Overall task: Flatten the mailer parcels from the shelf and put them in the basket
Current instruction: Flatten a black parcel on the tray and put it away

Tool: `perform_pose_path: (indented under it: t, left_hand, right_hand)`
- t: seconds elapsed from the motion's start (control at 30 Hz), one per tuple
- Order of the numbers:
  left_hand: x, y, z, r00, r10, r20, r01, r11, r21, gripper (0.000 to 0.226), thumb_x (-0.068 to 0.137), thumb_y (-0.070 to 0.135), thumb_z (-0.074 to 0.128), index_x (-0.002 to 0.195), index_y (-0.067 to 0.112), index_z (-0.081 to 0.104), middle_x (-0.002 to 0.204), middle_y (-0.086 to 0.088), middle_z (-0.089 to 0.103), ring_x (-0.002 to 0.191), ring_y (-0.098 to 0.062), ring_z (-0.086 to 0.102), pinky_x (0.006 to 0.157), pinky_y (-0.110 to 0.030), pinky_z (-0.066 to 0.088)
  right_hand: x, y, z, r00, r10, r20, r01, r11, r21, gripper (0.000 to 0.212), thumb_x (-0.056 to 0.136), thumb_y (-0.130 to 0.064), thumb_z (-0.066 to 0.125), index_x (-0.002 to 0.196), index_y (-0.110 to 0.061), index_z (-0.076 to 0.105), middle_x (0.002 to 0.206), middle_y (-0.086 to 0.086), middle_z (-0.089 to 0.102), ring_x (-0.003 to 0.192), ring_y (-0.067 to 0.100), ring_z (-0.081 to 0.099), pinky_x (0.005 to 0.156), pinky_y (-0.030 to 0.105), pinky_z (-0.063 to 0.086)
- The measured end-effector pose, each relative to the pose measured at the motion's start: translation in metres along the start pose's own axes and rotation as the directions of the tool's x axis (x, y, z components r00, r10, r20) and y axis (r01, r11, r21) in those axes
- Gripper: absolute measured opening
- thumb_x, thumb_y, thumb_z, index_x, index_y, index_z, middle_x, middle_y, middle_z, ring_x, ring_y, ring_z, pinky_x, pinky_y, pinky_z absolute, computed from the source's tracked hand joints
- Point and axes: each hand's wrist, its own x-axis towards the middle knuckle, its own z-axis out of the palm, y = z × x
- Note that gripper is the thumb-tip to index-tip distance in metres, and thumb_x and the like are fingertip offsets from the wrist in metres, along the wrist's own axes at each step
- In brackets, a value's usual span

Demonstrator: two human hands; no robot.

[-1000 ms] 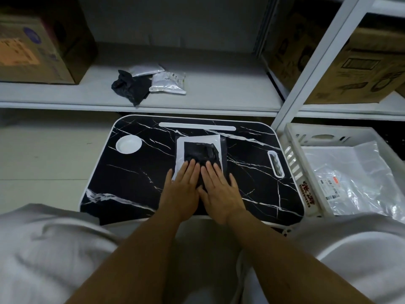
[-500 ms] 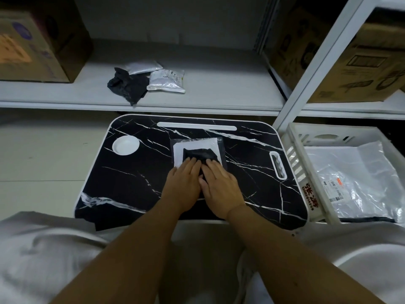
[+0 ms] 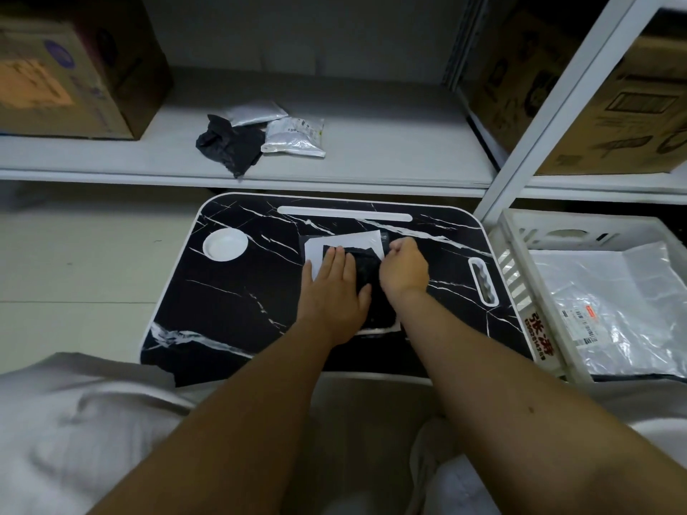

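Observation:
A black mailer parcel (image 3: pixel 367 270) with a white label (image 3: pixel 345 240) lies on the black marble-patterned lap table (image 3: pixel 230 302). My left hand (image 3: pixel 332 291) presses flat on its left half, fingers straight. My right hand (image 3: pixel 404 270) is curled at the parcel's far right corner and seems to pinch its edge; its fingertips are hidden. On the shelf (image 3: pixel 390 154) behind lie a crumpled black mailer (image 3: pixel 228 144), a silver one (image 3: pixel 293 138) and a grey one (image 3: pixel 256 113). The white basket (image 3: pixel 580 221) at the right holds a flat pale mailer (image 3: pixel 613 306).
A white round recess (image 3: pixel 225 244) sits in the table's left part and a handle slot (image 3: pixel 482 280) at its right. Cardboard boxes stand on the shelf at far left (image 3: pixel 74 68) and right (image 3: pixel 613 105). A white shelf post (image 3: pixel 550 105) rises beside the basket.
Both hands were flat side by side on the parcel's near end. My left hand has slid forward over it; my right hand has moved to the far right corner and curled.

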Motion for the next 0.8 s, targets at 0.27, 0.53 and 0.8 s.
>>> perform_pose_path:
  t: [0.27,0.53,0.8]
  left_hand:
    - [-0.004,0.006,0.020,0.999,0.021,-0.031,-0.020,0.998,0.058,0.090,0.078,0.058,-0.021,0.151,0.007,-0.009,0.159,-0.012,-0.012,0.147,-0.023,-0.014,0.117,-0.047,-0.005]
    - [-0.007,0.005,0.020,0.999,0.035,-0.008,-0.034,0.996,0.080,0.077,0.091,0.057,-0.003,0.150,0.008,-0.012,0.159,-0.011,-0.016,0.146,-0.022,-0.016,0.117,-0.047,-0.006]
    - [-0.009,0.002,0.025,0.999,0.019,0.027,-0.021,0.996,0.087,0.076,0.093,0.058,0.002,0.151,0.009,-0.011,0.159,-0.011,-0.014,0.147,-0.023,-0.013,0.119,-0.048,0.000]
  right_hand:
    - [0.034,-0.011,0.004,0.948,0.096,0.303,-0.134,0.985,0.106,0.011,0.088,-0.024,0.067,0.086,-0.013,0.067,0.096,0.008,0.069,0.094,0.024,0.064,0.094,0.039,0.051]
    - [0.041,-0.012,0.005,0.979,0.037,0.203,-0.053,0.996,0.075,0.025,0.099,-0.020,0.044,0.099,-0.002,0.062,0.092,0.011,0.060,0.089,0.028,0.059,0.075,0.031,0.044]
    - [0.046,0.003,-0.013,0.970,0.113,0.217,-0.158,0.966,0.206,0.032,0.093,-0.016,0.054,0.123,-0.005,0.057,0.117,0.010,0.060,0.109,0.026,0.058,0.094,0.033,0.047]
